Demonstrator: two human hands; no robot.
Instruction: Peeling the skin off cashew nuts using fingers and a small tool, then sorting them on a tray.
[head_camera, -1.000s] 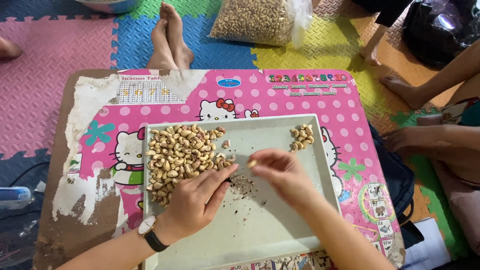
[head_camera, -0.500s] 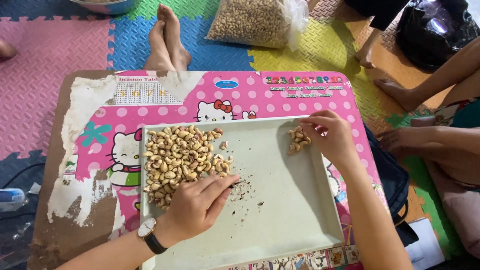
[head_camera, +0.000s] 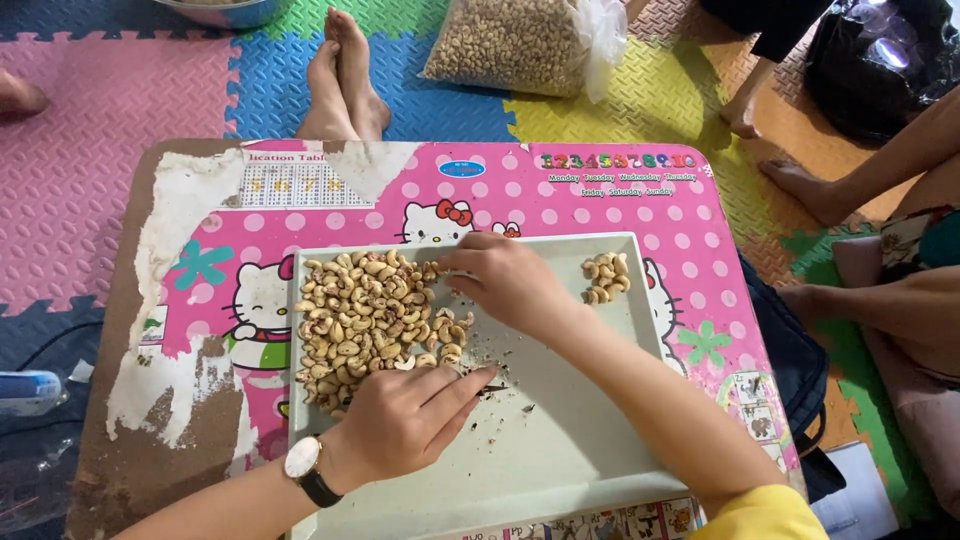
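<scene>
Left hand (head_camera: 405, 420): nearest the camera, watch on the wrist, lying on the tray (head_camera: 560, 460) with fingers loosely curled and fingertips at the lower edge of the big nut pile (head_camera: 370, 325). Grips nothing visible.

Tray: pale, rectangular, on the pink counter (head_camera: 600, 200). Dark crumbs (head_camera: 490, 385) scattered just right of the left hand's fingertips. Risk: a sweep of either hand could drag these crumbs back among the nuts.

Big nut pile: pale cashews, heaped in the tray's left half, reaching close to its left rim. Risk: a push from the left hand could send nuts over that rim onto the counter.

Right hand (head_camera: 505, 280): crossed over the tray, fingers pinched at the pile's upper right edge; whether a nut is between them cannot be told. Risk: a loose pinch may drop the nut mid-carry.

Small nut pile (head_camera: 605, 278): upper right corner, well apart from the big pile, near the rim.

Beyond: bag of nuts (head_camera: 515, 45) on the foam floor mats.
</scene>
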